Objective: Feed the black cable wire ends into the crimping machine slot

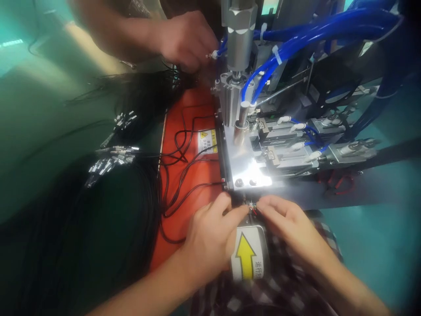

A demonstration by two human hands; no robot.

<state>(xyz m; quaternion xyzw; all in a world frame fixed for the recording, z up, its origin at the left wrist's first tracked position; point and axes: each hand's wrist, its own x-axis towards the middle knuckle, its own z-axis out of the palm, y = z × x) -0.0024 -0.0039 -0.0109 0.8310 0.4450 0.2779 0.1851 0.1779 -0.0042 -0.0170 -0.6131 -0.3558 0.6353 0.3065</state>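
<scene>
Small silvery wire end with thin coloured strands (pixel 252 205) sits just below the centre of the frame, between the two hands at the lower edge of the machine. From the far left, a dark green counter (pixel 19 188) carries thick bundles of thin black cable (pixel 141 197), with a cluster of shiny silvery cable tips (pixel 113 159) on them at left centre. At upper left, a co-worker's hand (pixel 189 41), blurred, reaches in toward the machine; what it holds cannot be told. Beneath it, a flat orange-red panel (pixel 200 177) bears looped black cables and a white and yellow warning label (pixel 207 141). At lower centre, the left hand (pixel 212 230) is curled, one fingertip at the wire end; whether it grips it cannot be told. Above stands a silvery metal machine (pixel 248 169), and below, a white label with a yellow arrow (pixel 246 254). Right of that, the right hand (pixel 286 219) has its fingertips pinched together on the wire end. Glossy blue tubes (pixel 315 30) arch across the upper right, and a red-handled tool (pixel 345 182) lies at right centre.
</scene>
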